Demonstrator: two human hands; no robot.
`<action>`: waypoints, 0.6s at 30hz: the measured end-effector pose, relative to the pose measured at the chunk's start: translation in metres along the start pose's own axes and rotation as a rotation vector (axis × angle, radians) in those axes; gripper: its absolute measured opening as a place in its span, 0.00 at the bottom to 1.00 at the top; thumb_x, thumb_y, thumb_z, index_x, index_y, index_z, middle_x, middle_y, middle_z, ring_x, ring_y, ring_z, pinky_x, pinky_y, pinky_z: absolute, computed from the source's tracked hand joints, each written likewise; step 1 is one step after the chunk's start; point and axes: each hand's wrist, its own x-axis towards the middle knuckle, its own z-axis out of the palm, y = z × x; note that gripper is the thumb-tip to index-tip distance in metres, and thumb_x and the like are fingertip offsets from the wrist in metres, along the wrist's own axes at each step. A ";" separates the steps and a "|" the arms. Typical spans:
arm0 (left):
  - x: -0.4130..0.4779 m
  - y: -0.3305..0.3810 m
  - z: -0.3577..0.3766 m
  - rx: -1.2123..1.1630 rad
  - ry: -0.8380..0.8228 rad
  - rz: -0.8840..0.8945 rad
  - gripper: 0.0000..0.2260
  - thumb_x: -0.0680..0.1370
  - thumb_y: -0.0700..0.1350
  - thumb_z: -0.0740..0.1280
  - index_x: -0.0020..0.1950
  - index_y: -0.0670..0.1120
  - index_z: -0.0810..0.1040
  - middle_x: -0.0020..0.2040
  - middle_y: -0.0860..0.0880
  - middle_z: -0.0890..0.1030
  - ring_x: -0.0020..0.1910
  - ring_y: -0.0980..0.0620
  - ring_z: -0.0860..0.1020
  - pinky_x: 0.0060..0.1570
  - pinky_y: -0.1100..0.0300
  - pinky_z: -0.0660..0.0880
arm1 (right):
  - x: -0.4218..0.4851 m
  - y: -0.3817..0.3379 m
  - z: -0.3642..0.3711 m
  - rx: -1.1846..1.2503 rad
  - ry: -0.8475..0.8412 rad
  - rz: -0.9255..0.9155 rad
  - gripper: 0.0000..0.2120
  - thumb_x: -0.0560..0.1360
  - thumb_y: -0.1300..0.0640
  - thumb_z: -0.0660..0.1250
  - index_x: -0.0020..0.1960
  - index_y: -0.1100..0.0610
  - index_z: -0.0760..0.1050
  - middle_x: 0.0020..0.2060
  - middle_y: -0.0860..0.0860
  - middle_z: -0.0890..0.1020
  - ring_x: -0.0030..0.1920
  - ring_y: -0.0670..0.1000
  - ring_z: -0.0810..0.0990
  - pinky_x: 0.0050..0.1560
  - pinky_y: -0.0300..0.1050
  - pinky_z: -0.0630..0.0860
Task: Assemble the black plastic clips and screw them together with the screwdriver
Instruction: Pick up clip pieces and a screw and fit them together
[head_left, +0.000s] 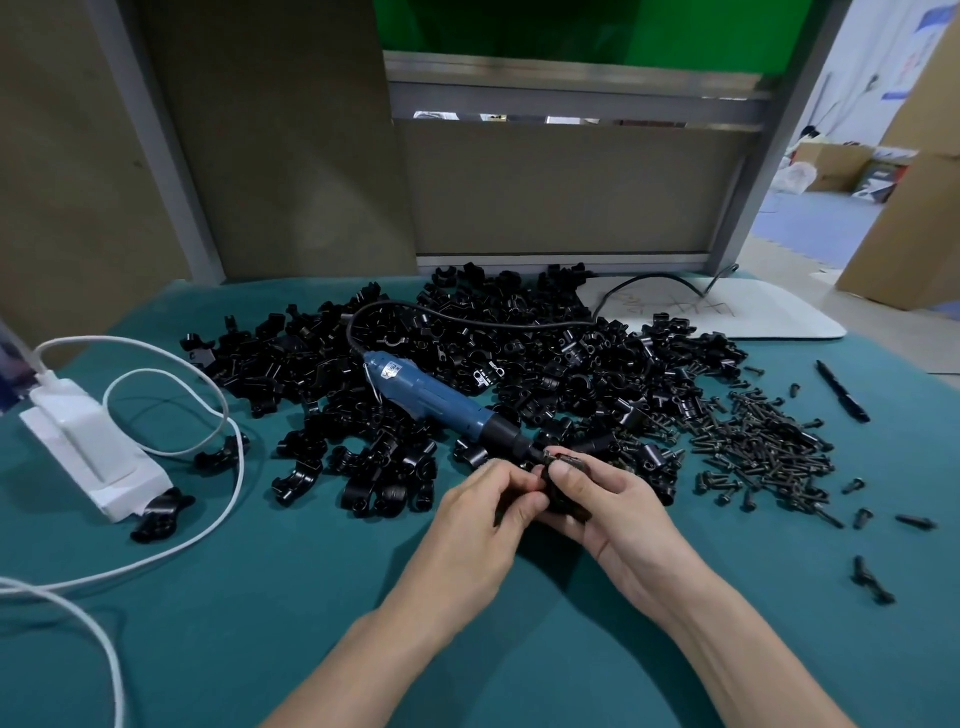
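Note:
Both hands meet low in the middle of the head view over the green table mat. My left hand (485, 512) and my right hand (605, 499) together grip a black plastic clip (563, 480), which their fingers mostly hide. A blue electric screwdriver (431, 397) lies on the big pile of black clips (545, 364), its black tip pointing at the held clip. A heap of dark screws (758, 441) lies to the right of my hands.
A white power adapter (88, 452) with looping white cable (228, 452) sits at the left. A black pen (841, 389) and a white board (727, 306) lie at the right rear. Stray clips (872, 579) dot the right side. Grey partition panels (561, 192) close the back.

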 end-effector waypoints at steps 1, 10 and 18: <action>0.000 0.000 0.000 0.012 -0.005 0.016 0.03 0.82 0.48 0.68 0.51 0.57 0.79 0.51 0.63 0.81 0.53 0.61 0.79 0.47 0.71 0.73 | 0.000 0.000 0.000 -0.005 -0.004 0.005 0.18 0.67 0.53 0.79 0.53 0.61 0.86 0.49 0.59 0.86 0.52 0.54 0.86 0.50 0.47 0.83; -0.001 0.004 -0.001 -0.021 0.010 -0.057 0.05 0.79 0.59 0.68 0.52 0.61 0.78 0.47 0.61 0.82 0.42 0.60 0.78 0.40 0.68 0.73 | -0.003 -0.001 0.003 -0.155 0.055 -0.063 0.19 0.68 0.49 0.77 0.56 0.58 0.85 0.54 0.59 0.87 0.57 0.57 0.86 0.50 0.44 0.83; -0.002 0.002 -0.002 0.082 -0.046 -0.033 0.05 0.81 0.48 0.69 0.49 0.58 0.75 0.50 0.63 0.79 0.50 0.62 0.78 0.46 0.71 0.71 | -0.004 -0.001 0.004 -0.180 0.061 -0.057 0.18 0.66 0.47 0.78 0.54 0.52 0.86 0.52 0.58 0.87 0.55 0.55 0.87 0.50 0.45 0.83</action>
